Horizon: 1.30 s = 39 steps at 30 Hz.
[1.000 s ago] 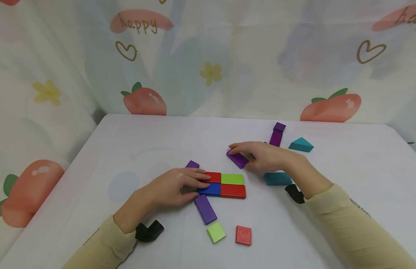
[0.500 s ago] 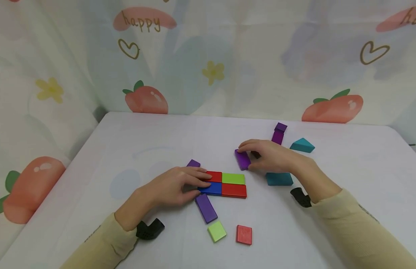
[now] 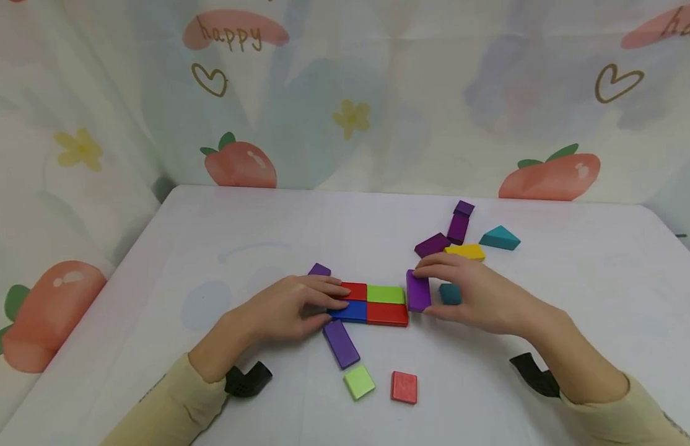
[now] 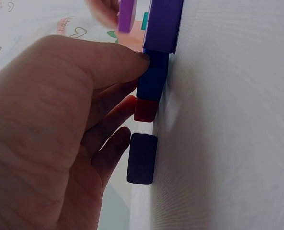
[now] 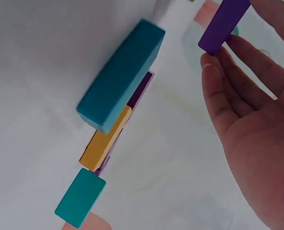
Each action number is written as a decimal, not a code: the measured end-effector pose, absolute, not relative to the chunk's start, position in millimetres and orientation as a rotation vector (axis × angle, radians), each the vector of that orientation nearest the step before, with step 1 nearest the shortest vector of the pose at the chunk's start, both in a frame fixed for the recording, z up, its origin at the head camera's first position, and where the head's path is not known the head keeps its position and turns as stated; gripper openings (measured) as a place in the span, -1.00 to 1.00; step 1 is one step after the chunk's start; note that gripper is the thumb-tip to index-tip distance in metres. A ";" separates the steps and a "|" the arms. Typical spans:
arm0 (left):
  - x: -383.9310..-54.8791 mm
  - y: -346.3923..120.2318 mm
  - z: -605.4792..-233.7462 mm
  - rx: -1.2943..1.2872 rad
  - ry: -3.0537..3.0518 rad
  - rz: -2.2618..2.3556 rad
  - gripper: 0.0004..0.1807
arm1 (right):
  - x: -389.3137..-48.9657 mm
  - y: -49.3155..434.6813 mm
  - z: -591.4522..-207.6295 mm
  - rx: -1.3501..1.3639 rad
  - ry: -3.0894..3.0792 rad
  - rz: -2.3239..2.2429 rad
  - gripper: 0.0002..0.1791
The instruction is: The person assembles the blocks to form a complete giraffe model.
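on my feed, right hand [image 3: 479,293] pinches purple block [image 3: 417,292], teal block [image 3: 449,294] and yellow block [image 3: 466,252] near; left hand [image 3: 288,306], fingers extended, touches blue block [image 3: 356,313].

Pastel cloth backdrop [image 3: 412,68], back & sides, w/ printed red fruit [image 3: 241,166], yellow flowers [image 3: 352,118], gold hearts [image 3: 210,80], "happy" lettering [image 3: 230,32]; white tabletop [image 3: 289,223], rounded far corners; soft, dim lt.
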State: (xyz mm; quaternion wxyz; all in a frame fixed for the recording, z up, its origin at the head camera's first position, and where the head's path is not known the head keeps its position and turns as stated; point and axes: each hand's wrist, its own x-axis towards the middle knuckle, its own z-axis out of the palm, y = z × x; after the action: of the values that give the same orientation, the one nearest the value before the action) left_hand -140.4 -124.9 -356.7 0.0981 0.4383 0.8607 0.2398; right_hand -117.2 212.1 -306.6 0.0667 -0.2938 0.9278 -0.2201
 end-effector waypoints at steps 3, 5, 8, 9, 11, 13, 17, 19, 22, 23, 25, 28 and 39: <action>-140.1 -126.6 -356.8 1.304 2.559 0.716 -0.61 | -102.2 212.0 -308.1 -0.871 2.775 -0.649 -0.41; -140.0 -127.7 -357.0 1.313 2.563 0.725 -0.61 | -93.9 211.6 -310.2 -0.862 2.765 -0.635 -0.41; -140.0 -129.3 -357.8 1.324 2.570 0.730 -0.61 | -84.7 210.0 -314.9 -0.874 2.756 -0.598 -0.41; -140.1 -129.6 -358.0 1.325 2.570 0.732 -0.62 | -82.4 209.4 -316.3 -0.885 2.751 -0.587 -0.41; -139.9 -130.4 -358.3 1.324 2.571 0.732 -0.62 | -78.8 208.0 -318.9 -0.905 2.739 -0.570 -0.41; -139.8 -130.8 -358.7 1.323 2.570 0.730 -0.62 | -76.1 206.5 -320.9 -0.913 2.718 -0.569 -0.41; -139.3 -130.7 -359.0 1.329 2.562 0.734 -0.61 | -70.3 204.6 -322.9 -0.916 2.685 -0.565 -0.41; -139.1 -130.4 -358.7 1.328 2.559 0.737 -0.60 | -67.9 202.9 -323.8 -0.926 2.667 -0.566 -0.42; -139.1 -130.1 -358.9 1.312 2.560 0.731 -0.60 | -65.4 199.4 -325.3 -0.963 2.647 -0.558 -0.41; -139.4 -129.8 -359.3 1.310 2.560 0.729 -0.60 | -64.8 197.9 -325.8 -0.976 2.643 -0.555 -0.41; -139.7 -129.3 -359.7 1.306 2.560 0.727 -0.61 | -63.7 194.9 -326.3 -0.998 2.641 -0.549 -0.40; -140.8 -128.4 -361.1 1.303 2.557 0.732 -0.61 | -62.2 190.7 -326.6 -1.035 2.649 -0.544 -0.41; -142.1 -125.8 -360.8 1.297 2.546 0.740 -0.60 | -61.0 195.8 -325.9 -1.086 2.687 -0.516 -0.45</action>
State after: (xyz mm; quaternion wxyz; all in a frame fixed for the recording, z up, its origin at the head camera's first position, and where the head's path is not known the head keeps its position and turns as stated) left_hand -142.1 -125.8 -360.8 0.0949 0.4375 0.8587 0.2495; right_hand -61.0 195.8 -325.9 0.0986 -0.3671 0.9084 -0.1744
